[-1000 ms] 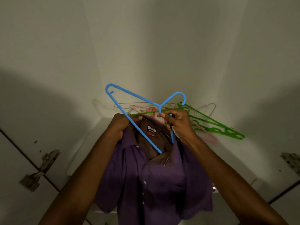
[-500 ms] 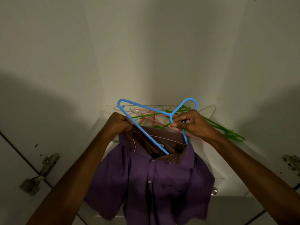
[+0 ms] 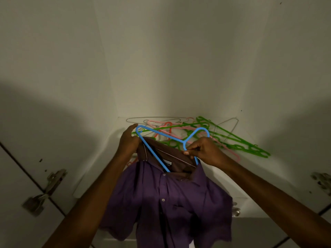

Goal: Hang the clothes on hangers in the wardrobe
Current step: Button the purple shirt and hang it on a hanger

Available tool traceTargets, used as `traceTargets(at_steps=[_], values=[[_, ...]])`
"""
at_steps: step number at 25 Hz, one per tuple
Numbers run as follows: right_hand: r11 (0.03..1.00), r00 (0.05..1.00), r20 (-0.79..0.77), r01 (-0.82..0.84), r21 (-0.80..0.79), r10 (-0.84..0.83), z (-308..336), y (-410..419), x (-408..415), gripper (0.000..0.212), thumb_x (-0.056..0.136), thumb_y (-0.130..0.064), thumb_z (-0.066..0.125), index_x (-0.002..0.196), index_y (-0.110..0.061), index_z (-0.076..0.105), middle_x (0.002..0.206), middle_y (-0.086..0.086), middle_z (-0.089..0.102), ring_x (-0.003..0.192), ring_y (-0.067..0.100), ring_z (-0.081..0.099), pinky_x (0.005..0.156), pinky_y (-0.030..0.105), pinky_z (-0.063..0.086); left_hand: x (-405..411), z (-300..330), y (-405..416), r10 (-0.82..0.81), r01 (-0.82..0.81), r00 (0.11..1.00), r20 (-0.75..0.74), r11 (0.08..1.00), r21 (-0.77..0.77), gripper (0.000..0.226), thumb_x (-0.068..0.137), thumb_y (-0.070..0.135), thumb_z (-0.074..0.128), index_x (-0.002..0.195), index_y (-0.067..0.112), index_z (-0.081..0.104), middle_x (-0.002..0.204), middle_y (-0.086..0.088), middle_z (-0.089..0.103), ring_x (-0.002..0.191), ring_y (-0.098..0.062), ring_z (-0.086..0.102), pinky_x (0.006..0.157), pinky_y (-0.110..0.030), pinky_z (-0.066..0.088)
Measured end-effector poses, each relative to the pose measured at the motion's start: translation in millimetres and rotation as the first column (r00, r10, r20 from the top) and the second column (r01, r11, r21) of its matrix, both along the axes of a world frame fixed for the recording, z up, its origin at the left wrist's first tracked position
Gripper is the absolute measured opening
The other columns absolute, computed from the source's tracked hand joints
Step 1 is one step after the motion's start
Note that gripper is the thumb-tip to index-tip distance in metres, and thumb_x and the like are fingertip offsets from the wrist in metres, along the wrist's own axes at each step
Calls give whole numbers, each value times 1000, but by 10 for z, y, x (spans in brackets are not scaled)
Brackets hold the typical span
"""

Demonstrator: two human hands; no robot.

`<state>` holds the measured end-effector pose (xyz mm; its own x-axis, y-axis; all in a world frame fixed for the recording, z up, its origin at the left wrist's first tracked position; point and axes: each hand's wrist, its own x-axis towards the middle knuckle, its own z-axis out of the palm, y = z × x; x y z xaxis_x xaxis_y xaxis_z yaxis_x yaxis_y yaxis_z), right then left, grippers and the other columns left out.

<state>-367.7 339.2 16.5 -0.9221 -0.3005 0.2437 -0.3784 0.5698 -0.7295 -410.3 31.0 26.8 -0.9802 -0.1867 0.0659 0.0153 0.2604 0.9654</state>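
Note:
A purple short-sleeved shirt [image 3: 168, 204] with a brown inner collar hangs in front of me inside the white wardrobe. A blue plastic hanger [image 3: 161, 133] is partly pushed into its neck opening, one arm running down inside the collar. My left hand [image 3: 129, 142] grips the left side of the collar beside the hanger's left corner. My right hand [image 3: 204, 151] pinches the hanger's stem just below the hook, at the right side of the collar.
Several loose hangers, green [image 3: 238, 142], pink [image 3: 179, 125] and wire [image 3: 231, 122], lie in a pile on the wardrobe shelf [image 3: 279, 169] behind the shirt. Metal door hinges sit at the left [image 3: 44, 192] and right [image 3: 321, 183] edges. White walls close in on three sides.
The shirt and hanger have moved forward and lower toward the shelf. The collar has spread wider, and the hanger's left arm has slid further into the shirt.

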Motion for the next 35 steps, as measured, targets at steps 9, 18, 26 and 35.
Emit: traceTargets(at_steps=[9, 18, 26, 35], values=[[813, 898, 289, 427, -395, -331, -362, -55, 62, 34, 48, 2, 98, 59, -11, 69, 63, 9, 69, 59, 20, 62, 63, 32, 52, -142, -184, -51, 28, -50, 998, -64, 921, -386, 23, 85, 9, 69, 101, 19, 83, 90, -5, 79, 86, -22, 72, 61, -23, 48], [223, 689, 698, 724, -653, -194, -434, -229, 32, 16, 88, -12, 74, 98, 1, 72, 87, 23, 72, 62, 31, 68, 51, 29, 56, -143, -290, -16, 33, -71, 996, -85, 869, -490, 18, 85, 9, 72, 99, 14, 83, 90, -7, 78, 77, -16, 67, 61, -19, 42], [216, 792, 611, 599, -771, -16, -79, -175, -145, 23, 103, -32, 57, 98, -11, 65, 76, 8, 77, 65, 21, 75, 58, 27, 55, -88, -292, -92, -91, -20, 984, -151, 794, -608, 20, 86, 3, 68, 96, 11, 83, 85, -11, 76, 76, -24, 68, 62, -26, 43], [547, 937, 213, 337, -766, -278, 201, -238, -27, 28, 94, -24, 73, 78, -1, 73, 70, 14, 72, 61, 32, 71, 59, 32, 57, 199, 108, -46, -415, 106, 910, 8, 213, -971, 32, 53, 22, 93, 70, 15, 66, 67, -5, 58, 62, -25, 63, 49, -30, 35]])
